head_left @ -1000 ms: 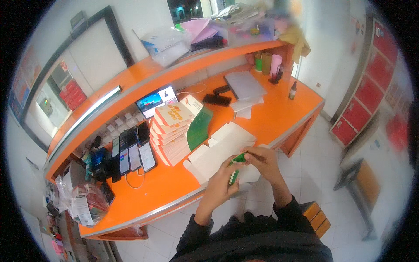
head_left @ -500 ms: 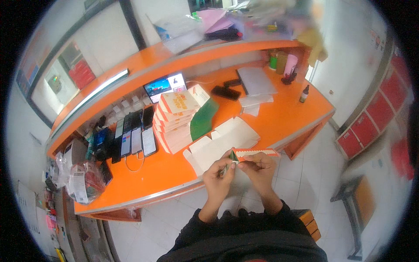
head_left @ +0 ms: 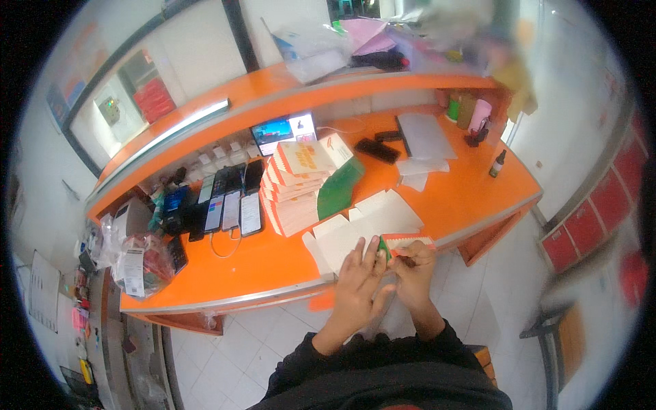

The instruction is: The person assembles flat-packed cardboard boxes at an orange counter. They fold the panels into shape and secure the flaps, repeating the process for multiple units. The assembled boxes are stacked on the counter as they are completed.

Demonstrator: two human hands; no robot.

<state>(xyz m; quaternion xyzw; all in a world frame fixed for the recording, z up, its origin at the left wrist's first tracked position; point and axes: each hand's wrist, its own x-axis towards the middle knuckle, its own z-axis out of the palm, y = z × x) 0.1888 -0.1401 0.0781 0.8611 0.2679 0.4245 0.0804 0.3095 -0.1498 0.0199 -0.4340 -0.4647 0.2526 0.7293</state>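
Above the desk's front edge, my right hand (head_left: 414, 279) is closed on a small cardboard box (head_left: 407, 241) with a white scalloped pattern, orange edges and a green side. My left hand (head_left: 357, 281) is open, its fingers stretched out and nearly straight. Its fingertips rest at the box's green side; whether they press on it I cannot tell. Just beyond both hands, an unfolded cardboard blank (head_left: 383, 217) lies pale side up on the desk. Behind it to the left leans a fanned stack of printed cardboard blanks (head_left: 295, 186) with a green panel (head_left: 342, 194) at its side.
The orange desk (head_left: 471, 198) holds several phones (head_left: 251, 213), a lit screen (head_left: 283, 131), a black phone (head_left: 377, 151), white papers (head_left: 427, 135) and a small dark bottle (head_left: 497, 165). Plastic-wrapped goods (head_left: 145, 265) stand at its left end. A wooden stool (head_left: 485, 362) is beside me.
My left hand has let go of the box's left end and spread its fingers out flat. My right hand keeps its hold. The whole view has shifted, so the desk appears further right.
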